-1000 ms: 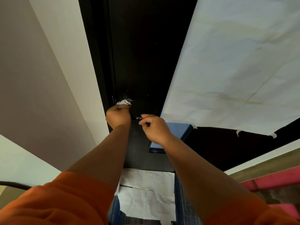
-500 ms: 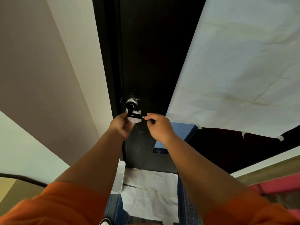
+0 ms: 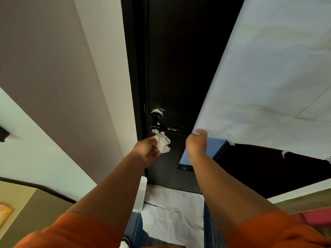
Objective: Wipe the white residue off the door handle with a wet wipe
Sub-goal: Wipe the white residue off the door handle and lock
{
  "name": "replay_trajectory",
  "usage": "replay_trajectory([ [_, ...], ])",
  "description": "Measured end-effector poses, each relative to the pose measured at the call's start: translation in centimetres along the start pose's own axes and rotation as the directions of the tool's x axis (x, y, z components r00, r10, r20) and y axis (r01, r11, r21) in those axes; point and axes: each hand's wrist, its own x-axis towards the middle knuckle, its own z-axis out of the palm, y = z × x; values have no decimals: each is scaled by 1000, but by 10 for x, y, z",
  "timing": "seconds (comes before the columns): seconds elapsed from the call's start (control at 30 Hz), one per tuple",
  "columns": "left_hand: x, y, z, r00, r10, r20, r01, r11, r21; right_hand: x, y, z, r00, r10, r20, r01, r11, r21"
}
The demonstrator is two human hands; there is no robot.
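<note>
A black lever door handle [image 3: 167, 128] sticks out from a dark door [image 3: 179, 68]. White residue rings its round base [image 3: 157, 111], and more specks show along the lever's right part. My left hand [image 3: 147, 152] holds a crumpled white wet wipe [image 3: 163, 141] just below the handle's left end, the wipe's tip near the lever. My right hand [image 3: 197, 142] hovers just right of the lever's free end, thumb up and fingers relaxed, holding nothing.
A wall covered with white paper [image 3: 268, 77] runs along the right. A beige wall [image 3: 71, 77] is on the left. A white bin [image 3: 140, 196] stands at the door's foot, and white paper sheets [image 3: 172, 215] lie on the blue floor.
My left hand dropped from the handle's base to below the lever with the wipe. My right hand let go of the lever's end and moved off to the right.
</note>
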Motion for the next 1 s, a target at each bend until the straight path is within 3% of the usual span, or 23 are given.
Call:
replay_trajectory([
  [0.1,-6,-2,2,997,-9,77,4,997,71,-7,19,-2,921,237,309,-243,970,-21],
  [0.2,-8,-2,5,991,-3,131,-29,971,235,-12,25,9,821,261,508,-299,954,-9],
  [0.37,1,-2,1,993,21,120,-58,947,316,-8,21,17,843,199,499,-259,964,52],
  [0.47,7,2,-4,997,72,38,-81,932,353,-3,22,12,877,213,431,-273,958,82],
  [0.67,13,28,-10,962,238,-132,-205,954,219,20,13,-9,932,256,258,-337,873,352],
  [0.83,8,47,4,942,332,-53,-299,898,322,26,-23,-11,986,74,151,-129,909,397],
  [1.0,10,45,10,924,381,-13,-341,842,417,14,-56,4,956,-285,65,274,952,138],
])
